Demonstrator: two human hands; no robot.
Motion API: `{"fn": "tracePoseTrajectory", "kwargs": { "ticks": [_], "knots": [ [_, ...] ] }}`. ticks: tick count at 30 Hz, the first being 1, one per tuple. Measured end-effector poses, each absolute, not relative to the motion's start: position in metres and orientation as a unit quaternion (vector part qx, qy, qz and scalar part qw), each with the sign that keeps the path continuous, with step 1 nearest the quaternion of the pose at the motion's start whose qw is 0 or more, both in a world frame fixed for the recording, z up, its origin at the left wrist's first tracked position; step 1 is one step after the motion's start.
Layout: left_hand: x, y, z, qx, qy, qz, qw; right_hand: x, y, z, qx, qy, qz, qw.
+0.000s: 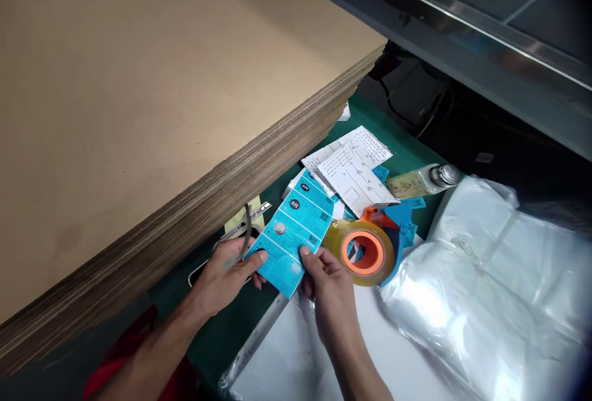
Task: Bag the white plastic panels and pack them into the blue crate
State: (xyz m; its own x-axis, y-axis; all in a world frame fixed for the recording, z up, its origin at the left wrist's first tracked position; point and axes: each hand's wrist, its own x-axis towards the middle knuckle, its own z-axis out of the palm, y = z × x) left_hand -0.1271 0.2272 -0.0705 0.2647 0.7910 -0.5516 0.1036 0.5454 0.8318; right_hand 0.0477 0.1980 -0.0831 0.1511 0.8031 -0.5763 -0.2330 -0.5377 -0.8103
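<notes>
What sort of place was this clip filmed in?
Probably a packing workstation: there is a stack of corrugated cardboard sheets, a roll of packing tape, and clear plastic packaging.

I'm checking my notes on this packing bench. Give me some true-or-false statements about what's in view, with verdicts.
1. The left hand and right hand both hold a strip of blue printed labels. True.
2. The roll of clear packing tape sits on top of the cardboard. False: it lies beside the right hand, off the cardboard.
3. A metal utility knife lies beside the left hand. True.
4. The stack of corrugated cardboard sheets is to the right of the hands. False: it is to their left.
5. A bundle of clear plastic bags lies right of the tape. True.
</notes>
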Motion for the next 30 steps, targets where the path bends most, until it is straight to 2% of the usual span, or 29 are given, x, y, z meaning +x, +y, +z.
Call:
{"fn": "tracePoseTrajectory", "kwargs": {
  "ticks": [3,5,9,11,14,16,17,21,25,30],
  "knots": [
    [-0.136,0.218,-0.075,0.382,0.584,0.255,0.669,0.058,0.163,-0.088,-0.721,-0.351,0.512,0.307],
    [-0.133,0.212,-0.078,0.378,0.59,0.243,0.67,0.066,0.142,-0.083,-0.733,-0.459,0.427,0.264],
    [-0.108,0.205,-0.089,0.418,0.578,0.251,0.654,0.072,0.156,-0.048,-0.66,-0.653,0.181,0.324],
    [-0.095,0.203,-0.096,0.45,0.598,0.267,0.607,0.062,0.193,-0.029,-0.572,-0.752,0.105,0.309],
    [-0.085,0.196,-0.103,0.486,0.633,0.27,0.539,0.031,0.258,-0.023,-0.439,-0.891,0.06,0.101],
    [-0.086,0.189,-0.105,0.462,0.644,0.277,0.543,0.008,0.288,-0.033,-0.405,-0.914,0.009,-0.016],
    [-0.087,0.186,-0.106,0.436,0.644,0.283,0.561,-0.001,0.298,-0.04,-0.404,-0.913,-0.018,-0.048],
    [-0.095,0.178,-0.108,0.342,0.618,0.326,0.628,-0.017,0.305,-0.06,-0.412,-0.903,-0.08,-0.088],
    [-0.096,0.176,-0.111,0.277,0.579,0.351,0.682,-0.015,0.299,-0.059,-0.341,-0.927,-0.104,-0.118],
    [-0.092,0.173,-0.113,0.241,0.555,0.376,0.702,-0.021,0.289,-0.047,-0.244,-0.959,-0.091,-0.111]
  ]
}}
